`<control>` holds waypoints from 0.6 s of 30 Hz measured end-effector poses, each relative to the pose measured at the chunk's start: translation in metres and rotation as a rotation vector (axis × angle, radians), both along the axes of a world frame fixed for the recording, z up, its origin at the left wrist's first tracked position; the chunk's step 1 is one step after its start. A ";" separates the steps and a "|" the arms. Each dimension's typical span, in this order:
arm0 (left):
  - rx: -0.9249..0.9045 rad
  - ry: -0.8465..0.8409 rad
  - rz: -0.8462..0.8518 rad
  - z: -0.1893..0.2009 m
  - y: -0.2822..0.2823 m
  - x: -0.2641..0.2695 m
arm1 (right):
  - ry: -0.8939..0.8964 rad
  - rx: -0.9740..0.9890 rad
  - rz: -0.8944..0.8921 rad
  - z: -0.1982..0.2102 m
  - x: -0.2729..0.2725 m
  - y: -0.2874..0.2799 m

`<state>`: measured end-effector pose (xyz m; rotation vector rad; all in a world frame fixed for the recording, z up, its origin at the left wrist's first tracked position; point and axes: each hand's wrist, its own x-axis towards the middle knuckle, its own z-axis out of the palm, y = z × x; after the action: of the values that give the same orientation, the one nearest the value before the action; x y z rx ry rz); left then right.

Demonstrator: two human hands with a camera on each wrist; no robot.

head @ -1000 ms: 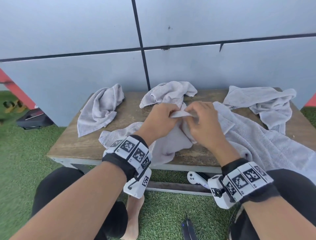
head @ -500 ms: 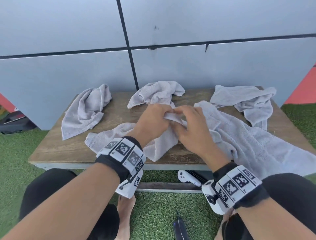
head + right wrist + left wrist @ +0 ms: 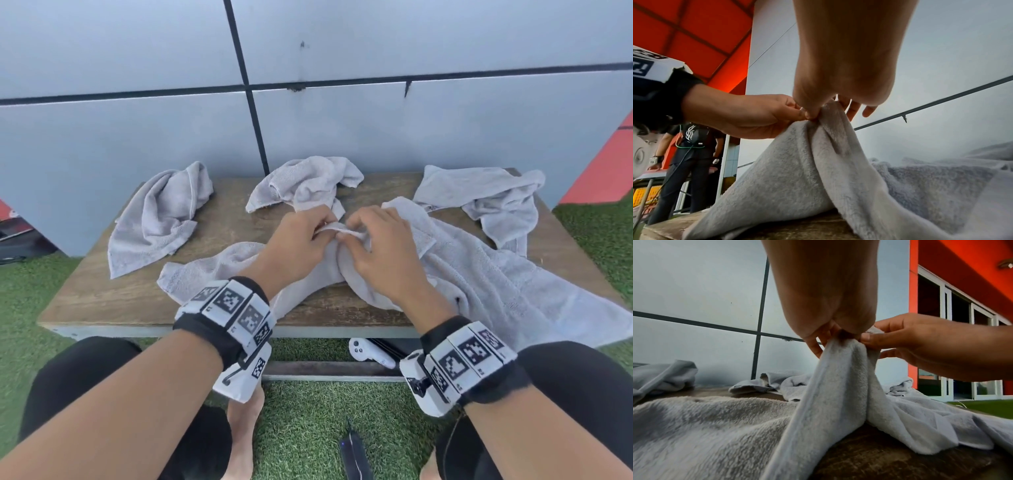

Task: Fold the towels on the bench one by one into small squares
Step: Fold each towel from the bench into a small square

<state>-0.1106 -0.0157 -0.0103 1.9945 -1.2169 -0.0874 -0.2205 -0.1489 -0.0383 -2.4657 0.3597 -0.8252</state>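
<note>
Head view: a wooden bench (image 3: 144,294) stands on green turf (image 3: 308,418) against a grey panelled wall (image 3: 411,130). The left hand (image 3: 298,240) and right hand (image 3: 383,246) meet over the bench's middle, both pinching the same raised edge of a large grey towel (image 3: 496,284), which sprawls across the bench's near and right parts and runs off the frame's right edge. Three more crumpled towels lie along the back of the bench: a left towel (image 3: 157,219), a middle towel (image 3: 305,185) and a right towel (image 3: 489,198), the last one touching the large towel. Each wrist carries a black band with white coded tags. A white controller (image 3: 366,353) lies under the bench on its lower rail. Left wrist view: the left hand (image 3: 828,305) grips the gathered towel (image 3: 838,382) at its peak, thumb and fingers closed on the cloth; the right hand (image 3: 920,344) pinches the same peak from the side, touching the left. The towel drapes down from the peak onto the bench (image 3: 890,459). Right wrist view: the right hand (image 3: 842,65) pinches the towel (image 3: 797,170) at the peak, two fingers left loose beyond it; the left hand (image 3: 748,115) holds the fold just beside it. A second person (image 3: 690,162) in dark clothing stands in the background at left.
</note>
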 end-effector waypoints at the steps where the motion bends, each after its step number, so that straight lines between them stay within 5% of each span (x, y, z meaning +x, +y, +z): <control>1: 0.011 -0.014 0.006 -0.002 0.001 0.002 | 0.014 -0.033 -0.031 0.001 0.000 -0.002; 6: 0.156 -0.090 0.118 -0.019 0.017 0.016 | -0.139 0.139 -0.187 0.006 -0.001 -0.016; 9: 0.149 -0.037 0.207 -0.019 0.024 0.017 | -0.075 0.155 -0.229 0.004 -0.003 -0.016; 13: 0.088 0.007 0.061 -0.010 0.019 0.005 | 0.124 -0.022 0.016 -0.003 0.000 0.004; 18: 0.114 0.014 -0.041 -0.010 0.020 0.004 | 0.035 -0.126 -0.073 -0.004 0.000 0.004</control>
<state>-0.1069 0.0045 -0.0206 2.0639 -1.2685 -0.1952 -0.2209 -0.1445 -0.0427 -2.5993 0.4240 -0.8599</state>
